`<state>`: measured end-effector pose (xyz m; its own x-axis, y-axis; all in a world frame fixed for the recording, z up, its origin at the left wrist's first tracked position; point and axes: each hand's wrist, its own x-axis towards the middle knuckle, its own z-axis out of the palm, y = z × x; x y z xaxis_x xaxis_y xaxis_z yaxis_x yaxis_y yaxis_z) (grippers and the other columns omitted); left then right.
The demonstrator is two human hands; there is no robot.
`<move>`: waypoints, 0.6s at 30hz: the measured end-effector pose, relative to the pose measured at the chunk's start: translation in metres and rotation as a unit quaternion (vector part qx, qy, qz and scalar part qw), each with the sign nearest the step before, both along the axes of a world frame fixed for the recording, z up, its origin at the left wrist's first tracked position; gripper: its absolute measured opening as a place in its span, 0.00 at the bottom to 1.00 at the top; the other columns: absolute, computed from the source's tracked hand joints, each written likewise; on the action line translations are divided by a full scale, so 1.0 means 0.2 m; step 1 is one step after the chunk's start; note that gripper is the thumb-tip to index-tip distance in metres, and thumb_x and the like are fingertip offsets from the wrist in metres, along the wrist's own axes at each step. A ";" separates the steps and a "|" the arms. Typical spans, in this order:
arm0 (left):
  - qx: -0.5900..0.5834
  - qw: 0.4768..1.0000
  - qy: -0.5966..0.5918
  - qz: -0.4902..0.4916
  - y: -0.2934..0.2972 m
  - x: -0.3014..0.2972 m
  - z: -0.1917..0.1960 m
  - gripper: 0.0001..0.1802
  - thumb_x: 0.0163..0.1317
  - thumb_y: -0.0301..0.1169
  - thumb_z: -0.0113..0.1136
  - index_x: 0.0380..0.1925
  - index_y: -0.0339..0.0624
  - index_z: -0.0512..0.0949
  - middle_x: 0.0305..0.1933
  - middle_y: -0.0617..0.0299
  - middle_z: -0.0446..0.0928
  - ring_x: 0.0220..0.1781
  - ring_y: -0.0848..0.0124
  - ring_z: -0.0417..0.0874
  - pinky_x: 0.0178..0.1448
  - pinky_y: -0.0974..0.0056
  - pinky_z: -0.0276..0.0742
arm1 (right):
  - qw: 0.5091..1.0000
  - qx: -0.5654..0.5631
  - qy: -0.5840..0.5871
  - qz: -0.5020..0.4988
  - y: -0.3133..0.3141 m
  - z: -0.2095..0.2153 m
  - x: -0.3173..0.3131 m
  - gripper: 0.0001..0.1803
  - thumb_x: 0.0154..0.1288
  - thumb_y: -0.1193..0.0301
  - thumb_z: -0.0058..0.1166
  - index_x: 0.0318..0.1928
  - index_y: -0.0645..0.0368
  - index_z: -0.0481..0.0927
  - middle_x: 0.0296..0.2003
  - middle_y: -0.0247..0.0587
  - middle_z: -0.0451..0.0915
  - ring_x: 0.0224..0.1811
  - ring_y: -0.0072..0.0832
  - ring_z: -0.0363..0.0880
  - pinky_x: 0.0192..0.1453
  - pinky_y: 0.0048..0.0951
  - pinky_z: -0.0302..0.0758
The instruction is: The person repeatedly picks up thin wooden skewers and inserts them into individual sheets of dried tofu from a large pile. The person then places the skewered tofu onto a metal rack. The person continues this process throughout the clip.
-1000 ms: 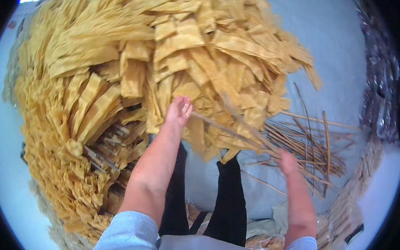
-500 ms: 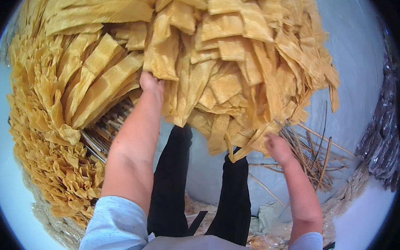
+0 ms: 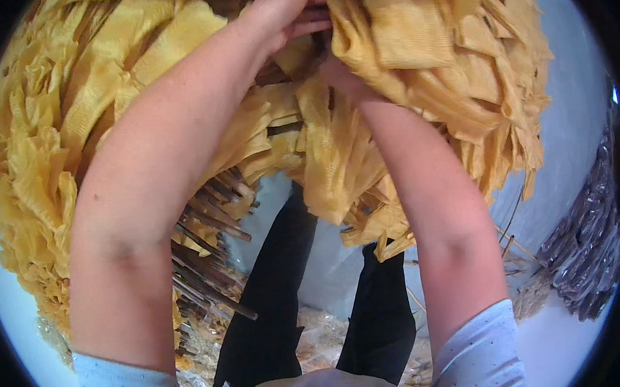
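Note:
A large mass of yellow crinkled strips [image 3: 414, 37] fills the upper view, hanging in overlapping layers. I reach into a dark gap in it with both arms. My left hand [image 3: 294, 15] is at the top, its fingers stretched out and a little apart, the tips against the strips. Just below and to the right, my right hand [image 3: 339, 73] goes in under a fold, so its fingers are hidden. What it touches inside cannot be made out. Several loose strips [image 3: 333, 164] dangle between my forearms.
Brown sticks [image 3: 216, 282] jut out from under the strips beside my left forearm; thinner ones [image 3: 512, 246] lie at the right. A shiny dark purple bundle [image 3: 586, 242] hangs at the far right. My black trouser legs [image 3: 266, 294] stand below, with clear plastic wrapping [image 3: 324, 333] on the floor.
Both hands have moved up and farther into the pile. The right hand has left the lower right edge of the strips and come in close to the left. The view has shifted nearer.

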<state>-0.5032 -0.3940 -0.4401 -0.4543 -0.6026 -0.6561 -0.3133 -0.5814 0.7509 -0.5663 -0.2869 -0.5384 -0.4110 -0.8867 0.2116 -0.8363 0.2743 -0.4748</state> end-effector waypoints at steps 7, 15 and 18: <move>0.003 0.989 0.016 -0.148 -0.08 0.01 0.04 0.16 0.61 0.37 0.55 0.46 0.41 0.75 0.48 0.60 0.75 0.53 0.67 0.72 0.57 0.60 0.67 | 0.999 0.030 -0.029 0.023 -0.26 -0.03 -0.04 0.34 0.58 0.68 0.47 0.65 0.60 0.56 0.65 0.50 0.57 0.67 0.45 0.55 0.70 0.44 0.52; 0.075 0.980 0.101 -0.155 -0.12 0.09 -0.12 0.18 0.63 0.38 0.54 0.51 0.45 0.73 0.51 0.61 0.74 0.53 0.68 0.70 0.56 0.61 0.64 | 0.998 0.020 -0.045 0.031 -0.35 -0.07 -0.01 0.30 0.58 0.71 0.47 0.62 0.62 0.60 0.61 0.51 0.62 0.64 0.44 0.59 0.68 0.42 0.56; 0.070 0.982 0.087 -0.149 -0.07 0.09 -0.16 0.19 0.63 0.40 0.53 0.51 0.45 0.72 0.52 0.62 0.73 0.54 0.69 0.69 0.57 0.60 0.64 | 0.997 0.018 -0.066 0.038 -0.33 -0.08 0.01 0.29 0.58 0.72 0.47 0.61 0.62 0.61 0.59 0.51 0.64 0.63 0.44 0.60 0.67 0.41 0.57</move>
